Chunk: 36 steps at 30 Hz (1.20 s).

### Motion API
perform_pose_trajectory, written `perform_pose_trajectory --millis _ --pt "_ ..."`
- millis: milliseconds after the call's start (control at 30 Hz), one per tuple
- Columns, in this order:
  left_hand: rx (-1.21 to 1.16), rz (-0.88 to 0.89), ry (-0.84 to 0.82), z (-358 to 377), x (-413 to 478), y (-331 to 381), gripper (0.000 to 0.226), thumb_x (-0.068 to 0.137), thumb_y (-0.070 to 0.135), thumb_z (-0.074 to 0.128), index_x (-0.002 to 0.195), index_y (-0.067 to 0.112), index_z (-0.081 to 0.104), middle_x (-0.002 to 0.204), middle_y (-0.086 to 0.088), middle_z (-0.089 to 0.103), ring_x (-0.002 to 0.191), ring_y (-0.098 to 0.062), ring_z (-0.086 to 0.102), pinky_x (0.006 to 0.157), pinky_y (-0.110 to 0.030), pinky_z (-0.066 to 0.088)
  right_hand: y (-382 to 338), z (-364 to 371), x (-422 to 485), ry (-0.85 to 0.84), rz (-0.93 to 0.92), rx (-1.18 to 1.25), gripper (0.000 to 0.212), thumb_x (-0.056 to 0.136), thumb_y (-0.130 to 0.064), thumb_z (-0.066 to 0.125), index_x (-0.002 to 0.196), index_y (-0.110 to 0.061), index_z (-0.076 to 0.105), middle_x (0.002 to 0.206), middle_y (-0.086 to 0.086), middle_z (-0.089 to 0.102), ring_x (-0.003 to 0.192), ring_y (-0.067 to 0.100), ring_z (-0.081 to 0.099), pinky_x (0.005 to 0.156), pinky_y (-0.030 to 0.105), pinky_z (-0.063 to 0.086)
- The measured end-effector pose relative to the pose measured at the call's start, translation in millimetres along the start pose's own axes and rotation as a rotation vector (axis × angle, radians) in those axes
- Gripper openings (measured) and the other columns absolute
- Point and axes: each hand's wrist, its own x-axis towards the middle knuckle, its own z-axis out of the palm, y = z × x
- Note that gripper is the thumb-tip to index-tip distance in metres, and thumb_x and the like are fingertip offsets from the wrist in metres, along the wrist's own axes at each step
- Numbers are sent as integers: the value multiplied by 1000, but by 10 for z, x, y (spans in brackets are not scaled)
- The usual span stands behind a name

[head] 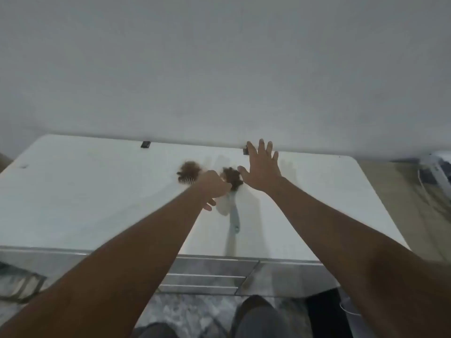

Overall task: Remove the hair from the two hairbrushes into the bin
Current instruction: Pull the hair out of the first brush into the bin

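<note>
Two hairbrushes lie near the back of a white table (97,196). The left hairbrush (188,174) has a clump of brown hair on its head, and its bristles show just beyond my knuckles. My left hand (213,187) is curled shut over its handle. The right hairbrush (234,215) has a pale blue handle pointing toward me and brown hair (231,178) on its head. My right hand (262,170) hovers open with spread fingers just right of that hair, holding nothing. The image is motion-blurred.
A plain wall rises right behind the table, with two small black clips (145,144) at the back edge. A grey, dark-rimmed container (19,286) sits on the floor at lower left. White equipment with cables (436,169) stands at far right. My knees show below the table front.
</note>
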Motion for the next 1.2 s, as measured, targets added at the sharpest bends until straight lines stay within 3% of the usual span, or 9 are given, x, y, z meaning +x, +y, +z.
perform_pose_trajectory --millis 233,400,500,600,667,867,1000,1100,1200 --pt "240 119 -70 367 10 -157 35 86 39 70 85 4 63 65 -11 75 60 -25 75 62 -46 64 33 354 -146 4 10 -2 71 100 -37 44 158 -13 10 164 22 5 151 46 -1 121 60 8" --pt "324 169 -55 467 115 -133 19 87 16 66 84 -2 69 70 -18 75 66 -29 76 63 -44 64 154 563 -164 49 14 -38 68 100 -30 43 158 -14 12 164 22 8 151 46 1 121 60 9" --pt "264 185 -4 484 191 -146 13 80 1 64 85 -10 66 71 -25 71 66 -36 75 58 -52 62 249 611 -142 101 8 -54 66 101 -31 42 158 -13 13 164 22 7 151 47 2 120 60 9" --pt "132 176 22 446 249 -214 14 80 -3 66 91 -10 63 81 -26 69 70 -40 75 64 -55 62 326 649 -148 175 -2 -82 64 102 -29 42 157 -13 14 163 22 11 150 47 4 120 59 12" --pt "44 162 27 422 231 -254 11 85 -1 66 92 -7 62 84 -23 68 68 -37 74 65 -52 63 355 660 -178 238 -11 -96 63 101 -28 43 156 -14 17 162 21 14 150 47 8 119 59 16" --pt "-135 79 19 514 -12 -503 14 94 8 64 102 -1 59 89 -15 65 67 -30 69 49 -42 61 322 712 -496 247 -41 -53 61 101 -28 44 155 -15 18 162 21 12 150 46 4 119 60 11" --pt "-244 74 17 544 -252 -619 16 96 9 63 105 -4 59 88 -16 68 56 -26 70 40 -33 57 205 694 -702 257 -84 -13 61 100 -29 45 154 -14 20 162 21 14 150 47 4 120 61 11" --pt "-281 67 26 518 -404 -703 15 97 8 63 98 -6 57 94 -18 69 71 -31 72 59 -41 63 74 652 -802 276 -115 30 61 100 -29 46 154 -15 22 159 20 18 149 47 6 120 62 12" --pt "-302 86 67 445 -539 -796 21 96 8 63 110 -6 56 106 -23 71 93 -36 73 85 -48 60 -103 585 -878 286 -152 48 62 100 -29 44 155 -15 18 161 20 15 150 48 3 120 62 10"
